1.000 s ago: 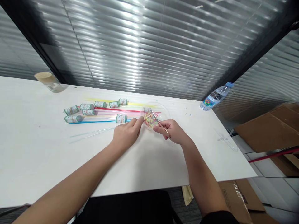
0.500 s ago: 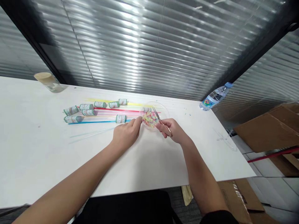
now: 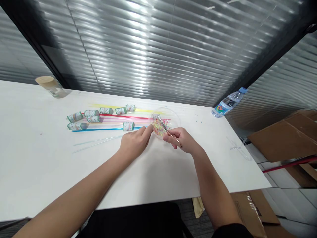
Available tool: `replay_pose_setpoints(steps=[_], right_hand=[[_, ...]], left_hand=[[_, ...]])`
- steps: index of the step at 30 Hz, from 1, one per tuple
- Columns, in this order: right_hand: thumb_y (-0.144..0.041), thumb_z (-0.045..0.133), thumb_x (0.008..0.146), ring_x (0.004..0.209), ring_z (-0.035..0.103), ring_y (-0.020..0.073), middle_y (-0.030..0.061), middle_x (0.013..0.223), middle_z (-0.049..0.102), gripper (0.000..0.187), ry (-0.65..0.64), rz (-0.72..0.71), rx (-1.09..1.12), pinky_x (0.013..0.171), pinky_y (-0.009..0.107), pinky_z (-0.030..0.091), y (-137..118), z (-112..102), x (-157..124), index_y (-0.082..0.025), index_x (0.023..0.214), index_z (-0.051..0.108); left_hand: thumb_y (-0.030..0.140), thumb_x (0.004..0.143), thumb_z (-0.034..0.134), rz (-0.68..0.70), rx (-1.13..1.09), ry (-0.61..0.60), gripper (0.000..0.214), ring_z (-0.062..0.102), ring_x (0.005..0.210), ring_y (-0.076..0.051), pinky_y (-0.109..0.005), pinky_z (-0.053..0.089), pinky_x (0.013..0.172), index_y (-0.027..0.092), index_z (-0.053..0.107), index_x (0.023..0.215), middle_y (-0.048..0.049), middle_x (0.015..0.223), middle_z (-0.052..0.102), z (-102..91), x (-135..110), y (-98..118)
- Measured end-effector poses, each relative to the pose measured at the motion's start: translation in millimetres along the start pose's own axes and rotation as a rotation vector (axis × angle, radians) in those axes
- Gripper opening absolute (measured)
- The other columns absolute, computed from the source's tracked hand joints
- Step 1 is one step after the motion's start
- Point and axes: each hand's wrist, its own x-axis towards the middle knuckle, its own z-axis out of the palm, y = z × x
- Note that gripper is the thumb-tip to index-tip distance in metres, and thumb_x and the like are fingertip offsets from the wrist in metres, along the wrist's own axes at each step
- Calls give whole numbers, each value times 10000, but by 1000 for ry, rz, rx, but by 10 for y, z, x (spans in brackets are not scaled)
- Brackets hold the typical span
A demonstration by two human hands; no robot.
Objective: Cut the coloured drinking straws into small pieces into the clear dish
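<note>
This looked like an office. A plain white table [image 3: 163, 178] stood with its far edge along slatted blinds [image 3: 148, 49] set between dark frames [image 3: 27, 36]; grey, carpet-like flooring [image 3: 187, 210] showed below its near edge, and cardboard boxes [image 3: 284, 135] sat around its near right corner.

The scissors [image 3: 163, 125] are polished metal with a coppery sheen on the handles. The bowl [image 3: 176, 116] looks like thin, smooth clear plastic, as does the bottle [image 3: 227, 104]. The tabletop [image 3: 49, 172] is smooth; the blinds [image 3: 138, 76] gleam (streaked with glare), while the cardboard box [image 3: 282, 137] looks matt.
</note>
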Motion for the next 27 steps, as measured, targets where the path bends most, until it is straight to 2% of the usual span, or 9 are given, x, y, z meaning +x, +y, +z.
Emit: replay_pose_setpoints(steps=[5,11,17,27], right_hand=[[-550,634,805,482,332,83,-60,515,344,499,-11,13,27,475,241,253,28,6,-1,-191,564,383],[-539,657,790,488,315,83,-62,524,324,500,-22,25,57,470,237,273,55,15,6,-196,571,367],[-513,675,780,488,306,81,-62,528,308,496,-21,21,61,462,232,264,71,14,16,-195,563,362],[-465,678,788,506,258,81,-61,560,262,482,-16,8,62,462,238,230,86,25,19,-194,564,349]], left_hand=[[140,868,413,57,39,40,347,550,476,-113,-257,211,441,224,611,1141,16,656,660,13,0,-19],[147,860,406,41,38,-18,361,564,492,-109,-255,218,442,235,596,1154,9,670,662,2,1,-23],[120,846,412,84,34,70,359,540,464,-102,-253,210,433,215,591,1142,19,652,653,26,-7,-31],[121,854,410,96,30,71,363,544,468,-108,-258,224,431,215,588,1156,21,659,652,27,-16,-36]])
